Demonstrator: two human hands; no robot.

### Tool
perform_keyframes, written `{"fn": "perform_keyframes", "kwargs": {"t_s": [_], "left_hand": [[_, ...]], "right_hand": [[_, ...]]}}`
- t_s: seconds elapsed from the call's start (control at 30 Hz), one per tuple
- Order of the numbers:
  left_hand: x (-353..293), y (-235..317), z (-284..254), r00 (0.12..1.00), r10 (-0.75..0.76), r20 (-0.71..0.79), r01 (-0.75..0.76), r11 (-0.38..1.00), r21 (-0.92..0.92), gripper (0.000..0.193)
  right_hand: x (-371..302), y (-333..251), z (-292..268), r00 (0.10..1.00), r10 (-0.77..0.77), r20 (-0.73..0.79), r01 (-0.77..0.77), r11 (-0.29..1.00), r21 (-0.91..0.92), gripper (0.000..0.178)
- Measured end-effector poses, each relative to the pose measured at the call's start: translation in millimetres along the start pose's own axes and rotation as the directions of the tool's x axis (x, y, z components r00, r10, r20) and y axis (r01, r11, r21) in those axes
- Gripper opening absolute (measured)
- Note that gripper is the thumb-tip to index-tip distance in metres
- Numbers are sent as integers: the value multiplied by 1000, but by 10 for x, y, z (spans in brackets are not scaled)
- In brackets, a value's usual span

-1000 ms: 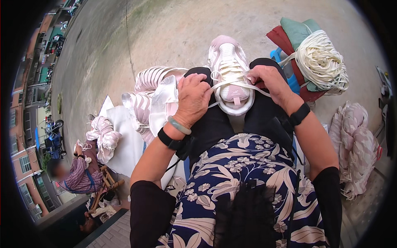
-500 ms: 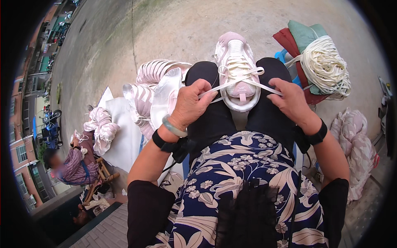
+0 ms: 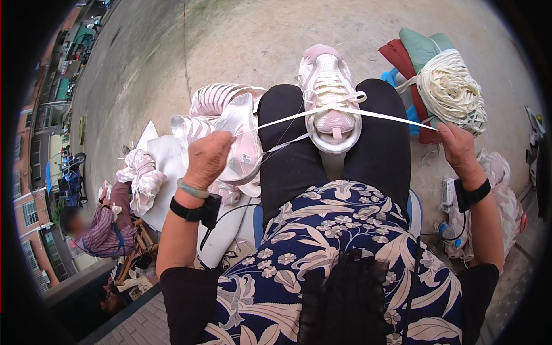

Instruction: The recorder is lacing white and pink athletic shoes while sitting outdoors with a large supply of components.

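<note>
A pink and white sneaker (image 3: 329,98) rests between my knees, toe pointing away and heel toward me. Its cream shoelace (image 3: 382,117) is crossed over the tongue, both ends stretched taut to either side. My left hand (image 3: 208,160) is closed on one lace end, out past my left thigh. The other end is pinched in my right hand (image 3: 458,149), beyond my right thigh. A small lace loop stands at the right of the crossing. Another pale strand hangs from the shoe's left side across my left thigh.
Pink and white shoe uppers (image 3: 227,100) are piled at my left on a white sheet (image 3: 172,195). A bundle of cream laces (image 3: 451,89) lies on red and green cloth at the right. A wrapped pink-white bundle (image 3: 497,201) stands at far right. Another person (image 3: 106,233) sits at the left.
Both hands have moved apart, left hand leftward and right hand rightward, drawing the lace ends out long and tight. The sneaker has stayed between my knees.
</note>
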State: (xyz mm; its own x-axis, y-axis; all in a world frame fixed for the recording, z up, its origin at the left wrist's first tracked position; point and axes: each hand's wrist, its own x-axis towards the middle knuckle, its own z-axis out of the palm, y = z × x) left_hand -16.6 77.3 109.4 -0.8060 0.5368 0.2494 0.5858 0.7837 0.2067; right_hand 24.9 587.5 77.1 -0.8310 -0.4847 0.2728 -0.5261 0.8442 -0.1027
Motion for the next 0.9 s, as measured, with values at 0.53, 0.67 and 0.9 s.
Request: {"fn": "perform_keyframes", "kwargs": {"t_s": [0.53,0.67,0.9], "left_hand": [[263,-165,105,767,-621,162,621,653,-433,31],[432,336,290,632,-583,511,732,232,-640,23],[614,754,487,590,-360,723,767,-29,-641,18]], "right_hand": [[342,-31,171,716,601,355,-600,269,754,16],[343,-513,358,496,334,802,-655,-463,598,14],[732,-912,533,551,317,772,-585,-512,629,10]]}}
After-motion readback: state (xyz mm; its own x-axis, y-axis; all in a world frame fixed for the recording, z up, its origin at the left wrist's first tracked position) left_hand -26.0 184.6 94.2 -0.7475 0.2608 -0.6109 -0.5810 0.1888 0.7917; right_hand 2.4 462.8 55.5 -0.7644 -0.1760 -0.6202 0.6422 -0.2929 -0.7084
